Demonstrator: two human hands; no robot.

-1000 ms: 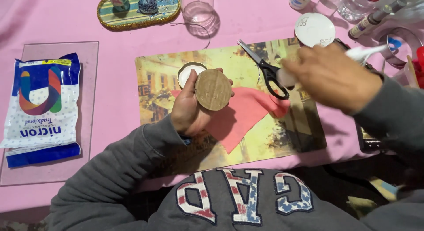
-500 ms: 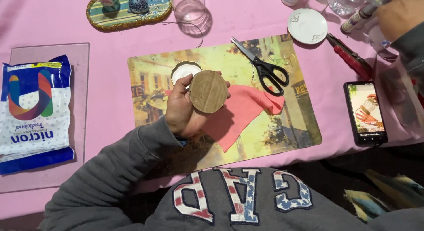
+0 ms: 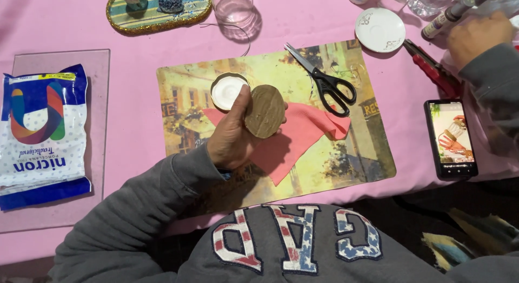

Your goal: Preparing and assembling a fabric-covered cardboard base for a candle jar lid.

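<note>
Left hand [image 3: 232, 137] grips brown cardboard disc [image 3: 265, 111] over the placemat's [image 3: 357, 153] centre, unchanged. Right hand [image 3: 478, 37] has moved to the table's far right corner, touching a marker [image 3: 451, 14]; grasp unclear.

Head camera, looking steeply down from above the person's chest.
It faces a pink-covered desk [image 3: 135, 29] at close range; the grey sweatshirt [image 3: 292, 250] fills the lower frame, and the picture placemat [image 3: 346, 153] sits at centre.

Pink table [image 3: 135, 40], placemat [image 3: 346, 153], phone [image 3: 450, 138], bag [image 3: 40, 134]
</note>
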